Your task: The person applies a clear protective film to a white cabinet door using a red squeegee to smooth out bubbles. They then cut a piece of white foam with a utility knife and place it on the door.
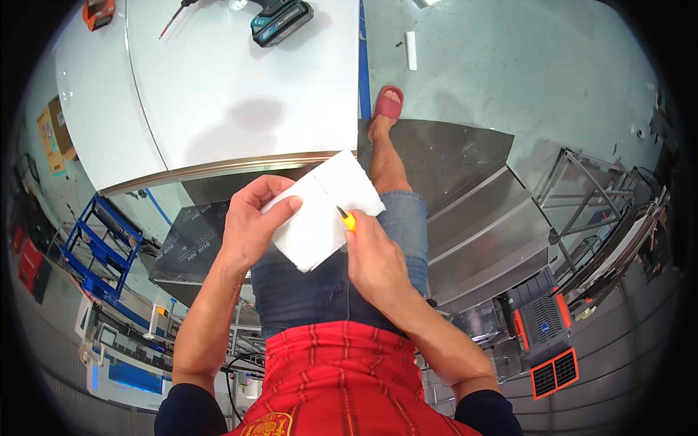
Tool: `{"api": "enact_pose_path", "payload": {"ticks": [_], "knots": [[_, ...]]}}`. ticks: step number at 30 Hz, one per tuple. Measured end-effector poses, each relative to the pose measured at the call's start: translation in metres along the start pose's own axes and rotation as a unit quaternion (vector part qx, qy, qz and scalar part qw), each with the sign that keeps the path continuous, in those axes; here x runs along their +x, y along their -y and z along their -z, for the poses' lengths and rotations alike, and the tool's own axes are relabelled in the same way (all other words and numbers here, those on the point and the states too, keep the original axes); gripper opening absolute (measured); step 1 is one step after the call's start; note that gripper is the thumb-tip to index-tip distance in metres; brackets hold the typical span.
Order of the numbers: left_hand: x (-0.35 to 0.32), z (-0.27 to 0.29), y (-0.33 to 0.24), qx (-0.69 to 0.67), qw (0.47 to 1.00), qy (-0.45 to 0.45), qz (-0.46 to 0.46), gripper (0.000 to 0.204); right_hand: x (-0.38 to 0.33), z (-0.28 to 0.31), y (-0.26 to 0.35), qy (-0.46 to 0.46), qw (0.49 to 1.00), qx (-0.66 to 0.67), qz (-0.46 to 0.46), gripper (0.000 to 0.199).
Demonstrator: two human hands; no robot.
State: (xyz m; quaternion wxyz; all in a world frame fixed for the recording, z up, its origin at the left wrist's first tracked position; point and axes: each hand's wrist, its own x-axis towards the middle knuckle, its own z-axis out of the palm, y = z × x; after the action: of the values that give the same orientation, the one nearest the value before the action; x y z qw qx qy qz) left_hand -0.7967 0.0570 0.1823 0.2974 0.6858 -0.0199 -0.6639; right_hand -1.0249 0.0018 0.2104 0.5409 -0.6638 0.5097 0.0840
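In front of my lap is a white foam piece (313, 221), tilted, with a short line across its upper face. My left hand (254, 214) grips its left edge, thumb on top and the other fingers partly hidden underneath. A small yellow utility knife (350, 220) with a dark, narrow tip is in my closed right hand (378, 261). Its tip points at the face of the foam, near the middle right; whether it touches cannot be told. Most of the knife's handle is hidden in my fingers.
Ahead stands a white-topped table (218, 87) with a metal front edge. A cordless drill (276, 22) and an orange object (98, 13) lie on it. Dark sheet metal (443, 156) is at the right, beside a metal frame rack (589, 189). A blue frame (102, 247) stands left.
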Motion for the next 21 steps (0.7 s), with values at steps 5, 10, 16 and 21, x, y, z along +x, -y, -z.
{"api": "enact_pose_path", "payload": {"ticks": [5, 10, 16, 21], "knots": [[-0.03, -0.014, -0.022, 0.027, 0.996, 0.053, -0.064, 0.029, -0.02, 0.031, 0.015, -0.028, 0.998, -0.029, 0.038, 0.027], [-0.078, -0.026, -0.076, 0.024, 0.988, 0.087, -0.121, 0.034, -0.058, 0.075, 0.057, -0.1, 0.991, -0.041, 0.082, 0.023], [-0.147, -0.027, -0.132, 0.021, 0.953, 0.146, -0.264, 0.033, -0.1, 0.121, 0.118, -0.169, 0.968, -0.081, 0.165, 0.02], [-0.175, -0.02, -0.159, 0.022, 0.932, 0.118, -0.342, 0.033, -0.124, 0.141, 0.144, -0.211, 0.95, -0.111, 0.201, 0.019]]}}
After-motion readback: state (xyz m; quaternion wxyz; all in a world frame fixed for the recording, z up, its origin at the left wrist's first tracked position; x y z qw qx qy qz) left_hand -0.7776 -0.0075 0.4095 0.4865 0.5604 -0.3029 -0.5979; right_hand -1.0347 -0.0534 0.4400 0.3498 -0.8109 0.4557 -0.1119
